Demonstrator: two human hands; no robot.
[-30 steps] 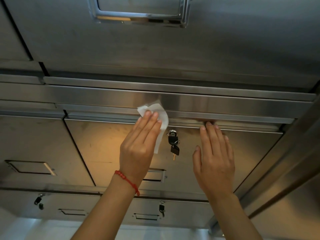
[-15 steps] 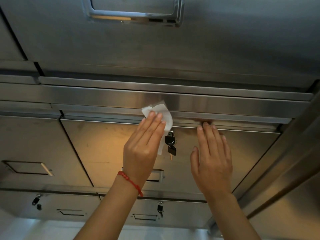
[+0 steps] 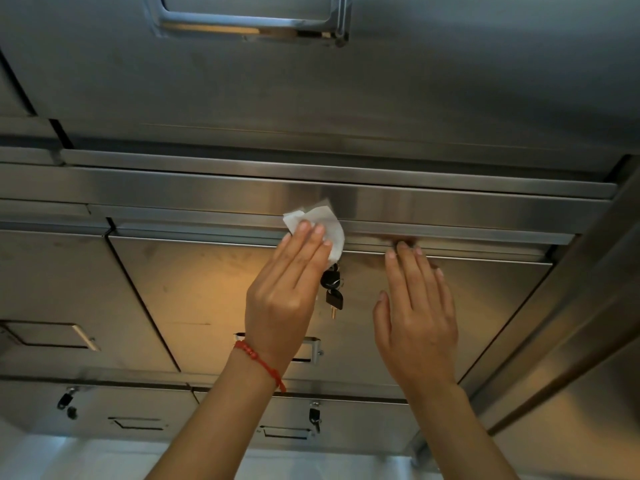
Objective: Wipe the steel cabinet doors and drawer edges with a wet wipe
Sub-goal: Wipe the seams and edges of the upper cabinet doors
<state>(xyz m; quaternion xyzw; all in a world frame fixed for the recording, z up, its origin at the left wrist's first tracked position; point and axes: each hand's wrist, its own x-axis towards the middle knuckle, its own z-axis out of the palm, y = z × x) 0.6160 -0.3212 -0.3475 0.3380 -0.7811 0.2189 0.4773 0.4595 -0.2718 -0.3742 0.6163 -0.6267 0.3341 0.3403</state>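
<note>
Head view: my left hand (image 3: pixel 284 289) presses the wet wipe (image 3: pixel 320 225) flat-fingered along the drawer edge (image 3: pixel 450 233); my right hand (image 3: pixel 415 306), open, seemingly braces; next, slide rightward.

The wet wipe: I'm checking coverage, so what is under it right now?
The wet wipe lies on the drawer edge under the left hand, its lower end over the keys. The steel beneath is hidden.

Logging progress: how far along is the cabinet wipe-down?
Done: cannot tell. In hand: left hand presses the wet wipe flat on the drawer's top edge; right hand braces there. Left: smudges still mark the drawer front.
</note>
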